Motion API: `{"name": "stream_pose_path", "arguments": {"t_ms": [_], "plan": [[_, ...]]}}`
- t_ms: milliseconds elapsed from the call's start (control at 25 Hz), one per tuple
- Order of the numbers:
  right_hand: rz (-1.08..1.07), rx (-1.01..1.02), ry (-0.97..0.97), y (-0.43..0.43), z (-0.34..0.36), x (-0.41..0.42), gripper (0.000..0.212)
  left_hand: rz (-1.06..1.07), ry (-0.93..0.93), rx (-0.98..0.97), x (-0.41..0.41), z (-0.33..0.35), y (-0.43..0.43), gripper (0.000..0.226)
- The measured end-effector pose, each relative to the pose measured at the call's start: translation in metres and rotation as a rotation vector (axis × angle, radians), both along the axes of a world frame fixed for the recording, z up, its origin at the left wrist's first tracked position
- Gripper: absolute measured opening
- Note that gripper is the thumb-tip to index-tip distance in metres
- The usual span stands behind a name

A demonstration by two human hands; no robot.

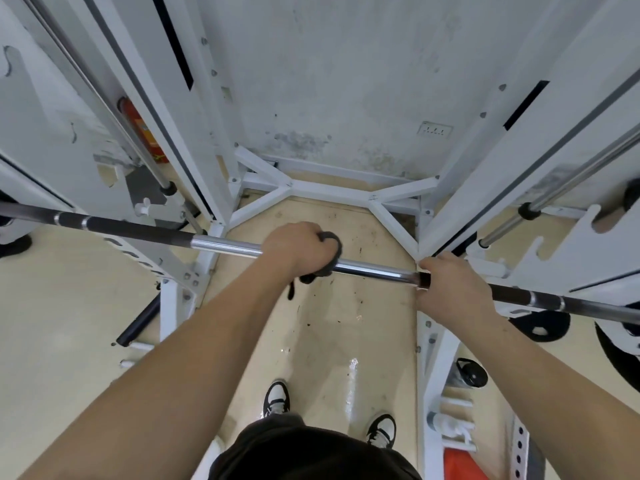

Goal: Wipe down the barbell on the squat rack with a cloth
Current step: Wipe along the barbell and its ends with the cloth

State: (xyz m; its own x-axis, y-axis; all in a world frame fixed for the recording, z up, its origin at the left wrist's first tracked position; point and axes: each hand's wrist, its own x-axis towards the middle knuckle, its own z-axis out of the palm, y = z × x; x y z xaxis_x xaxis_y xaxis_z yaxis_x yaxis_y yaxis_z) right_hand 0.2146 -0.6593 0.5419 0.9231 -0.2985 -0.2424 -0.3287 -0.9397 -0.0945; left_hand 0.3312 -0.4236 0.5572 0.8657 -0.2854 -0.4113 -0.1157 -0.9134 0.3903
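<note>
Dark shorts [311, 452] and two black-and-white shoes [277, 398] sit lowest in view, under the barbell [228, 243], which lies across the white squat rack [180, 292] at about chest height. On the bar's bright middle stretch, the left hand [294, 249] is wrapped shut around a dark cloth [323, 268] folded over the steel, a tail hanging below. Further along, where the dark knurling begins, the right hand [450, 285] is clenched on the bar, steadying it. To wipe well, keep the cloth fully encircling the bar and twist while sliding (knurling likely traps grime). Below the bar, the beige floor [346, 341] is scuffed and glossy; beyond it, a stained white wall [329, 81].
</note>
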Motion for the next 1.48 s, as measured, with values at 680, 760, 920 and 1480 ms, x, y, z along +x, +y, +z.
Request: {"name": "stream_pose_path", "arguments": {"t_ms": [680,760,920,1480], "plan": [[0.154,0.102,-0.156,0.031,0.007,0.023,0.029,1.072,-0.202,-0.813,-0.101,-0.025,0.053,0.008],[0.182,0.1,-0.179,0.047,0.002,0.03,0.033,1.294,-0.324,-0.884,-0.09,-0.02,0.088,0.012],[0.165,0.106,-0.157,0.061,-0.006,0.037,0.04,1.462,-0.362,-1.003,-0.059,-0.027,0.109,0.032],[0.121,0.059,-0.186,0.006,-0.01,-0.004,0.037,1.225,0.168,-1.061,-0.099,-0.049,-0.053,0.047]]}}
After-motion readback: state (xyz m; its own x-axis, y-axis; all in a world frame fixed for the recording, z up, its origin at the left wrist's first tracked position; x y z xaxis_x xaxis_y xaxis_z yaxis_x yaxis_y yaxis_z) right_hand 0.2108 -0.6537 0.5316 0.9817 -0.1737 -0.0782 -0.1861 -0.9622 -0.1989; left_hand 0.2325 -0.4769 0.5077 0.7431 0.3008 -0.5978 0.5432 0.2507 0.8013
